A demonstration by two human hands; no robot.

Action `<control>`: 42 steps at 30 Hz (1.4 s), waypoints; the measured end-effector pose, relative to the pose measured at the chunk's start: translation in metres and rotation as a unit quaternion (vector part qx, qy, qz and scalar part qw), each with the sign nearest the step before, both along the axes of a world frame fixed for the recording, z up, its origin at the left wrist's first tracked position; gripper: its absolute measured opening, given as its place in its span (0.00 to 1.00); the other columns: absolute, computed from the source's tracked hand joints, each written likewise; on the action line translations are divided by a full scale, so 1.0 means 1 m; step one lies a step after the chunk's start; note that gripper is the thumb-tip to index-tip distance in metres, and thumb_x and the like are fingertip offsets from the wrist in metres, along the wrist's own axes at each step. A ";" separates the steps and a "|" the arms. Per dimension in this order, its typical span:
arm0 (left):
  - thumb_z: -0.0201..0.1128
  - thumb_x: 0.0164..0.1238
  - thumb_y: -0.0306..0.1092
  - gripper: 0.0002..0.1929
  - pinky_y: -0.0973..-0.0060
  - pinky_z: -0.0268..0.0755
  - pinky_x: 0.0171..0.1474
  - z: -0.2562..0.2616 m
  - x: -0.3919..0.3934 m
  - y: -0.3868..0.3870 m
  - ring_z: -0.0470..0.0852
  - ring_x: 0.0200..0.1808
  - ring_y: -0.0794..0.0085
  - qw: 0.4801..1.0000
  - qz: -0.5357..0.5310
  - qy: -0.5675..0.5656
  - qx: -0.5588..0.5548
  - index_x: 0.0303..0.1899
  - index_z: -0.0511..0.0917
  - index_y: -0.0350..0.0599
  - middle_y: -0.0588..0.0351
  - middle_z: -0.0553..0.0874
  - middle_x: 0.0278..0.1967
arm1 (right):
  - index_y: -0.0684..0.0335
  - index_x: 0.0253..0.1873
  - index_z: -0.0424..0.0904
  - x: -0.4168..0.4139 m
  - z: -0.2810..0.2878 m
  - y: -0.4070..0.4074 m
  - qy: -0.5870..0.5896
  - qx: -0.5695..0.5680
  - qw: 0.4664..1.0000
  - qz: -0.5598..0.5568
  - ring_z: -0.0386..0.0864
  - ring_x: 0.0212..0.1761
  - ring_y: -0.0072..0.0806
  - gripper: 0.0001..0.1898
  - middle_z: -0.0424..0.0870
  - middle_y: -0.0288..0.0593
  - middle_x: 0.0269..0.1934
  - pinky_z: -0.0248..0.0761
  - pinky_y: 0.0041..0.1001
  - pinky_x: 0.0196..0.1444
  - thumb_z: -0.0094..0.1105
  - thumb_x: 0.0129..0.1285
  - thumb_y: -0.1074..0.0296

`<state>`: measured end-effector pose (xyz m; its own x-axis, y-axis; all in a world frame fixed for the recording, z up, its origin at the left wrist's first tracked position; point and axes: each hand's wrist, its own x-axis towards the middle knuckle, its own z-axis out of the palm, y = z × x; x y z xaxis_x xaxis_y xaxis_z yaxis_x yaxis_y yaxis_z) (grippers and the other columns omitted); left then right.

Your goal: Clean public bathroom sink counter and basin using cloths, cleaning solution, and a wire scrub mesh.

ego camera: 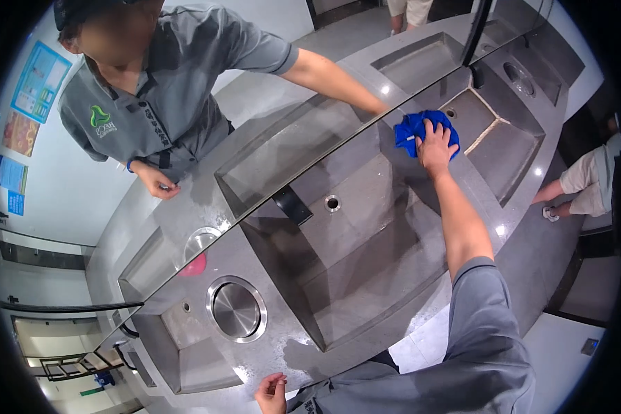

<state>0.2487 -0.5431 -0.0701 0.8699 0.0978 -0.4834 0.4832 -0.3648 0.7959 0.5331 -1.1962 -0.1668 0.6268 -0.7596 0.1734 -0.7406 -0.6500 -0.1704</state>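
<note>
My right hand point(434, 145) presses a crumpled blue cloth point(411, 127), fingers spread over it. Beneath the cloth is the grey countertop strip between two basins, close to the lower edge of the wall mirror point(290, 129). My left hand point(271, 394) hangs near the counter's front edge at the bottom, fingers loosely curled with nothing visible in them. Between my hands lies a wide grey sink basin point(352, 274) with a round drain point(333, 203) and a black faucet point(292, 204). Wet patches shine on the countertop point(295, 357) near my left hand.
A round steel lid point(236, 309) is set into the counter, with a pink object point(194, 265) by the mirror. Further basins lie at left point(196, 352) and right point(502, 150). A person in shorts point(585, 181) stands at far right. The mirror reflects my upper body.
</note>
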 end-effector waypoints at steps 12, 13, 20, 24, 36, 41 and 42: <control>0.66 0.73 0.30 0.14 0.73 0.76 0.56 0.017 -0.008 -0.007 0.85 0.48 0.71 0.995 0.082 0.063 0.013 0.55 0.84 0.36 0.50 0.89 0.47 | 0.52 0.73 0.68 0.130 -0.043 0.240 -0.139 0.155 0.941 0.267 0.59 0.77 0.50 0.29 0.67 0.51 0.72 0.47 0.68 0.74 0.58 0.68 0.57; 0.66 0.73 0.30 0.14 0.74 0.76 0.55 0.014 -0.011 -0.004 0.85 0.48 0.71 0.994 0.087 0.068 0.011 0.55 0.84 0.36 0.50 0.89 0.47 | 0.52 0.73 0.69 0.121 -0.038 0.259 -0.141 0.143 0.937 0.287 0.60 0.76 0.50 0.29 0.68 0.51 0.72 0.48 0.68 0.73 0.59 0.67 0.59; 0.65 0.74 0.30 0.12 0.74 0.76 0.54 0.006 -0.038 0.010 0.84 0.47 0.72 0.994 0.089 0.057 0.007 0.53 0.84 0.36 0.52 0.89 0.45 | 0.52 0.69 0.72 0.121 -0.054 0.395 -0.252 0.330 0.844 0.340 0.61 0.76 0.50 0.27 0.71 0.48 0.69 0.51 0.66 0.73 0.63 0.66 0.58; 0.64 0.74 0.30 0.11 0.74 0.76 0.53 0.009 -0.037 0.013 0.84 0.47 0.73 0.990 0.110 0.081 -0.041 0.53 0.84 0.37 0.53 0.89 0.45 | 0.43 0.69 0.71 0.093 -0.021 0.456 -0.080 0.246 0.863 0.433 0.52 0.81 0.46 0.28 0.65 0.42 0.74 0.57 0.68 0.70 0.67 0.64 0.59; 0.60 0.71 0.19 0.10 0.80 0.76 0.51 -0.029 -0.012 0.050 0.85 0.44 0.77 0.980 0.117 -0.073 -0.146 0.50 0.82 0.35 0.55 0.88 0.42 | 0.58 0.71 0.68 -0.108 -0.016 0.320 -0.295 0.909 0.286 -0.070 0.79 0.59 0.42 0.27 0.77 0.50 0.66 0.76 0.44 0.57 0.49 0.78 0.46; 0.60 0.70 0.19 0.10 0.79 0.76 0.51 -0.029 -0.021 0.052 0.85 0.44 0.77 0.980 0.115 -0.036 -0.160 0.50 0.82 0.35 0.55 0.88 0.42 | 0.60 0.70 0.68 -0.016 0.057 0.213 -0.276 0.889 0.239 0.276 0.83 0.56 0.40 0.28 0.81 0.46 0.61 0.79 0.41 0.58 0.61 0.72 0.53; 0.60 0.70 0.19 0.10 0.79 0.76 0.51 -0.028 -0.021 0.052 0.85 0.44 0.77 0.980 0.115 -0.036 -0.158 0.50 0.82 0.35 0.55 0.88 0.42 | 0.60 0.70 0.68 0.016 0.064 0.201 -0.260 0.906 0.187 0.277 0.84 0.54 0.37 0.27 0.81 0.44 0.60 0.81 0.39 0.54 0.61 0.72 0.55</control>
